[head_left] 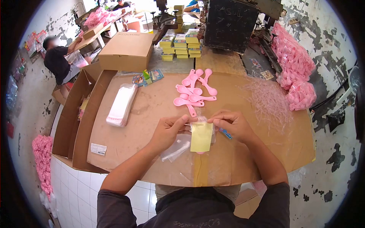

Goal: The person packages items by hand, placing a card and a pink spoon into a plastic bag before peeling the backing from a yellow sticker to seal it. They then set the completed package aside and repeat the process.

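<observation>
Peeling walls (pixel 336 62) flank a bench (pixel 243 167) topped with cardboard. At its near edge, the yellow card (pixel 201 138) hangs between the two hands, with clear film of a bag (pixel 213 137) showing at its top and right side. Left hand (pixel 173 129) and right hand (pixel 235 124) are apart, each with thumb and finger pinched on the bag's top, one by either upper corner of the card. Pink spoons (pixel 194 91) lie in a pile just beyond the fingertips.

Whether the card sits inside the bag or against it, I cannot tell. Something pink peeks out under the card's lower edge, mostly hidden. Right hand partly covers a blue printed piece (pixel 226 133). Clear plastic (pixel 176 147) below left hand has hard-to-trace outlines. At the bottom, the frame cuts off the person's torso.
</observation>
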{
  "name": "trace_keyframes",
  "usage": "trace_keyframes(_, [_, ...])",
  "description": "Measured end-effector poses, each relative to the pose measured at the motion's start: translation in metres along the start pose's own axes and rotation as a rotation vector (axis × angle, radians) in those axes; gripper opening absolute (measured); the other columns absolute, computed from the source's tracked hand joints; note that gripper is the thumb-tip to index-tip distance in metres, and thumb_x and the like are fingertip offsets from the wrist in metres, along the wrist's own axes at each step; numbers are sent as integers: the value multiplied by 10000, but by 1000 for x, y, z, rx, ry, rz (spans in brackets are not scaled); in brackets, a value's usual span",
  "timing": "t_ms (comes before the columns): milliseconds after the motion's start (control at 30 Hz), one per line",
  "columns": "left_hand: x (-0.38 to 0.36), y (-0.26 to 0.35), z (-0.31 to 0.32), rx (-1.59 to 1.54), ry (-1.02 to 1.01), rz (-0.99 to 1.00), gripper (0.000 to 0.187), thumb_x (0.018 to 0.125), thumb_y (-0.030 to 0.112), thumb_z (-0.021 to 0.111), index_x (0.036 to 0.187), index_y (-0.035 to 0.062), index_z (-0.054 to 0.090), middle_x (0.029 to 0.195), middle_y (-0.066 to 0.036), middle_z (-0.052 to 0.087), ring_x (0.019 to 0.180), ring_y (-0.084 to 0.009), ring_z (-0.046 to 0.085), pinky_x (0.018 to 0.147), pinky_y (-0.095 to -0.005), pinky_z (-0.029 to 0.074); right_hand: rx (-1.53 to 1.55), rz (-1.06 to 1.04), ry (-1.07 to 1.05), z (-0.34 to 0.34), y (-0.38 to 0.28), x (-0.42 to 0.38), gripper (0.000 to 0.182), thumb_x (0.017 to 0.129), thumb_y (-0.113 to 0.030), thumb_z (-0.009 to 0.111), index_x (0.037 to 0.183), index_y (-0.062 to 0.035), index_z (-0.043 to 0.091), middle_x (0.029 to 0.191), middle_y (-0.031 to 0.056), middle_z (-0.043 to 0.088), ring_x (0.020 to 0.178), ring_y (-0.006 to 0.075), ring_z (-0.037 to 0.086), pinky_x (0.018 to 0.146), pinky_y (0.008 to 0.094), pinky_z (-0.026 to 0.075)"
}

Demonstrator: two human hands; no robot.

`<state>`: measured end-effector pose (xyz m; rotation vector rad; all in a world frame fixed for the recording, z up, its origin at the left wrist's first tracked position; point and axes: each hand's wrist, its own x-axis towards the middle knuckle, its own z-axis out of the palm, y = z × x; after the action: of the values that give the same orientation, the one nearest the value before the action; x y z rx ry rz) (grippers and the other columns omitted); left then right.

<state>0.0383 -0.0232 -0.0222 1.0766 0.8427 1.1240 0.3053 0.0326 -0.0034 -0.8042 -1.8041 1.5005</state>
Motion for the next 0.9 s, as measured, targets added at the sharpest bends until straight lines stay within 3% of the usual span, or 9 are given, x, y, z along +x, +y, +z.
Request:
trace_keyframes(67, [0,0,-1,110,-2,3,296,1052,184,621,1248,-17,717,1129,-110,756,991,-148,714,881,-318,590,-60,15,13,3,1,-1,165,957,-5,690,1097,37,765,1065,78,689,926,143,673,801,289,552])
trace_keyframes(200, [2,-4,-2,208,-31,42,284,1032,153,658,1252,-18,710,1119,-96,757,990,-137,711,885,-308,589,12,3,1,5,1,-1,176,943,-38,733,1100,35,764,1050,68,688,926,115,659,795,258,532])
trace_keyframes(467, [5,-9,-5,145,-36,11,276,1038,113,640,1273,-21,696,1141,-89,749,1003,-135,706,899,-306,593,30,3,-12,5,9,1,176,935,0,731,1105,34,759,1077,65,678,956,125,671,823,266,543])
trace_keyframes(567, [4,-10,-5,136,-37,5,279,1046,107,625,1284,-22,689,1145,-91,747,1005,-136,706,901,-307,595,-28,12,-20,4,5,0,212,946,-3,721,1155,37,732,1098,69,689,969,123,675,841,270,551])
trace_keyframes(667, [4,-10,-4,136,-38,8,283,1051,107,616,1292,-24,684,1150,-94,744,1008,-136,705,902,-307,596,101,101,-35,5,10,0,260,960,-9,708,1215,39,692,1117,76,701,980,120,677,855,280,559])
trace_keyframes(900, [2,-13,-2,145,-5,32,287,1060,94,595,1306,-35,668,1151,-101,741,1018,-127,696,910,-292,588,125,62,-65,11,16,2,396,980,-72,704,1349,27,600,1077,60,709,953,112,671,838,281,561])
